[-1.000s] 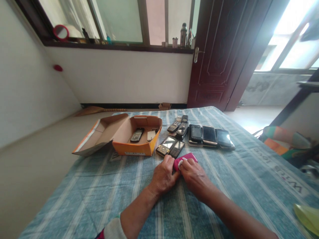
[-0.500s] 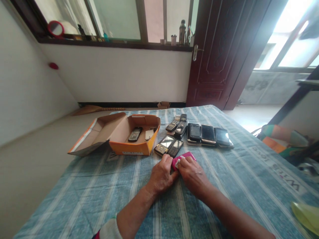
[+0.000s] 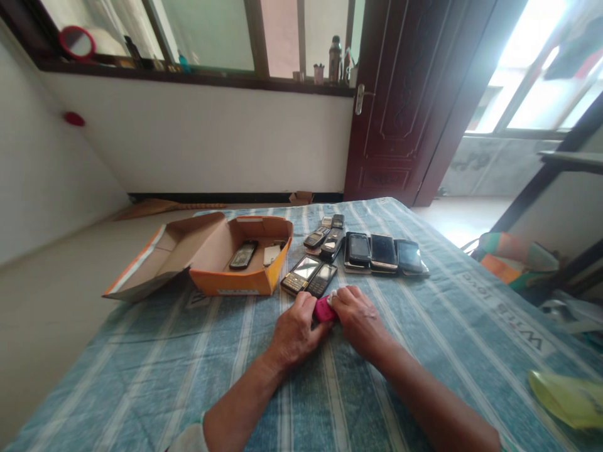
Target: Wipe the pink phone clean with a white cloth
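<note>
My left hand (image 3: 293, 331) is closed on the near left end of a bright pink mobile phone (image 3: 323, 309), thumb along its near edge. My right hand (image 3: 362, 323) pinches a small white wipe (image 3: 332, 298) against the phone and covers its right part. Just beyond my left fingers lie a gold-trimmed keypad phone (image 3: 300, 275) and a dark keypad phone (image 3: 323, 280), side by side. Farther back is a group of older keypad phones (image 3: 331, 243). To their right sit dark touchscreen phones (image 3: 383, 252), some stacked.
An open orange cardboard box (image 3: 233, 284) stands at the left, its lid (image 3: 160, 257) folded out leftward. Inside lie a black phone (image 3: 244, 255) and a white piece (image 3: 272, 255). A striped blue cloth (image 3: 226, 364) covers the surface. A yellow-green item (image 3: 568, 398) rests at the right edge.
My right hand has moved along the pink phone with the wipe, and less of the phone shows. My left hand keeps its hold. The whole view has shifted slightly.
</note>
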`<action>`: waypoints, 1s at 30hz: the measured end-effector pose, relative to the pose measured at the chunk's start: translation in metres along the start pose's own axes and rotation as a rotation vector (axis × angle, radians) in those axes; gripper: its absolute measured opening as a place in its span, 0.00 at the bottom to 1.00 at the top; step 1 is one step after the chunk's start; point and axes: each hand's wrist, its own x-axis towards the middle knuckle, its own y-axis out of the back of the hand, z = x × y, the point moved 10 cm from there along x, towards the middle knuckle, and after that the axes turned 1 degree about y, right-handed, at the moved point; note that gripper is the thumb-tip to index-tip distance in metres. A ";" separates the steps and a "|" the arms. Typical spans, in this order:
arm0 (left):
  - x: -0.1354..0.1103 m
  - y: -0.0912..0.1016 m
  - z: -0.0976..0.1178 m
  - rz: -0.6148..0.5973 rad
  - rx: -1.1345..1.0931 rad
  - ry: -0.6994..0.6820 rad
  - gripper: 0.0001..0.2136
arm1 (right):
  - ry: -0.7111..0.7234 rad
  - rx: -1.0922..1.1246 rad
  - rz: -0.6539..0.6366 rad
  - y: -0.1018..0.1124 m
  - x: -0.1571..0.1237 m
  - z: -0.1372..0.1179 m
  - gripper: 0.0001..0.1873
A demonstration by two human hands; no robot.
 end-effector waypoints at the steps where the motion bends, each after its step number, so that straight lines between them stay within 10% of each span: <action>1: 0.000 0.000 0.000 -0.002 0.002 0.002 0.08 | 0.022 0.009 0.019 0.002 -0.001 -0.005 0.07; 30: 0.001 0.002 -0.001 0.046 0.011 0.016 0.07 | 0.029 -0.035 0.050 -0.002 -0.008 0.000 0.07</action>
